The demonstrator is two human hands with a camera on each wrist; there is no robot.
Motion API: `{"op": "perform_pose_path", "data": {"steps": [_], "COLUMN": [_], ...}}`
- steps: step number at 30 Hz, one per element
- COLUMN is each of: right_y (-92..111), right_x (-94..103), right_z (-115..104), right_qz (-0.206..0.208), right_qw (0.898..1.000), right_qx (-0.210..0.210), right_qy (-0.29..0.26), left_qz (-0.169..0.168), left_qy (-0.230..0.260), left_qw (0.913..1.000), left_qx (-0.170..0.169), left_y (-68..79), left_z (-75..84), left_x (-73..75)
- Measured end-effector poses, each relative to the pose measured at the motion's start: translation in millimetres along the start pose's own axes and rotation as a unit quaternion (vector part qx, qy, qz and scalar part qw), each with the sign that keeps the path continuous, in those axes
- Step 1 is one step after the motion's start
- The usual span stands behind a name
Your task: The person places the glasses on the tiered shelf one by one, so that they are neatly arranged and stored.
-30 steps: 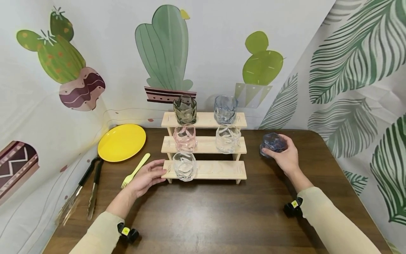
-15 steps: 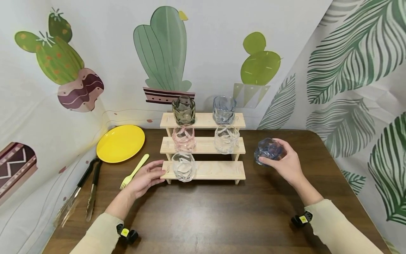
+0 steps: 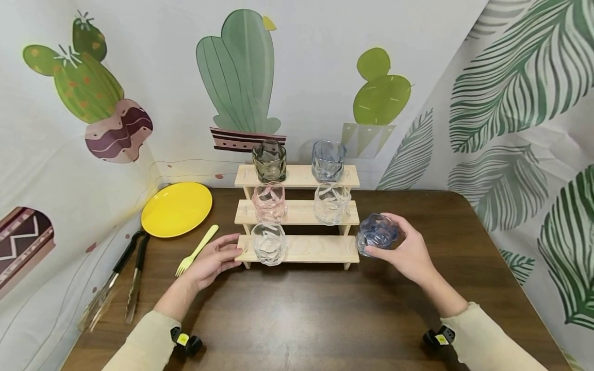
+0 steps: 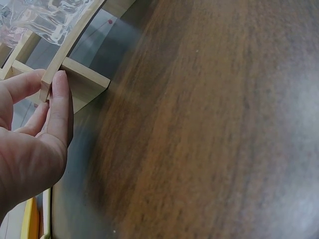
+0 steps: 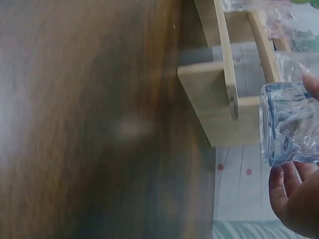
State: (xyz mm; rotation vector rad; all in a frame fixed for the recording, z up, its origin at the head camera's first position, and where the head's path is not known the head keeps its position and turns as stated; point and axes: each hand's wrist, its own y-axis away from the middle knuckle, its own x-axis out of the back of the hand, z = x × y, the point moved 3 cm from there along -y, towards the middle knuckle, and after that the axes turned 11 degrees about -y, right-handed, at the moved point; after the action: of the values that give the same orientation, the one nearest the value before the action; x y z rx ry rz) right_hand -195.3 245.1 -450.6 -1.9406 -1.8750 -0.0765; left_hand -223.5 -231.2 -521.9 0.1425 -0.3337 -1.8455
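Note:
My right hand point(image 3: 408, 252) grips a blue faceted glass point(image 3: 378, 234) between thumb and fingers, just off the right end of the bottom step of a three-step wooden display rack point(image 3: 320, 247). In the right wrist view the blue glass point(image 5: 289, 124) is raised above the table, beside the rack. With its thumb and fingers, my left hand point(image 4: 37, 134) pinches the left end of that bottom step. One clear glass point(image 3: 269, 245) stands on the step near the left hand. Above it, the middle step bears a pink glass point(image 3: 269, 203) and another clear glass point(image 3: 332, 204).
A dark green glass point(image 3: 269, 162) and a light blue glass point(image 3: 328, 162) stand on the top step. Left of the rack lie a yellow plate point(image 3: 177, 209), a yellow fork point(image 3: 198, 250) and black-handled tongs point(image 3: 134, 275). A printed cloth point(image 3: 315, 77) hangs behind the brown table point(image 3: 287, 319).
My right hand has carried the blue glass leftward and toward me, from the right part of the table to the rack's right end. The left hand has stayed at the bottom step.

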Motion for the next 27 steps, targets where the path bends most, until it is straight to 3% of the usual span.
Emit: {"op": "perform_pose_path", "data": {"steps": [17,27], "right_y": [9,7], "right_x": [-49.7,-75.6], "right_z": [-9,-12], "right_qz": [-0.043,-0.060], "right_qw": [0.997,0.996], "right_qx": [0.005,0.002], "right_qy": [-0.062,-0.060], "left_qz": [0.001,0.002], "left_qy": [0.004,0.012], "left_qw": [1.0000,0.9999], "left_qx": [-0.001,-0.002], "left_y": [0.8,1.4], "left_z": [0.6,1.5], "left_x": [-1.0,-2.0]}}
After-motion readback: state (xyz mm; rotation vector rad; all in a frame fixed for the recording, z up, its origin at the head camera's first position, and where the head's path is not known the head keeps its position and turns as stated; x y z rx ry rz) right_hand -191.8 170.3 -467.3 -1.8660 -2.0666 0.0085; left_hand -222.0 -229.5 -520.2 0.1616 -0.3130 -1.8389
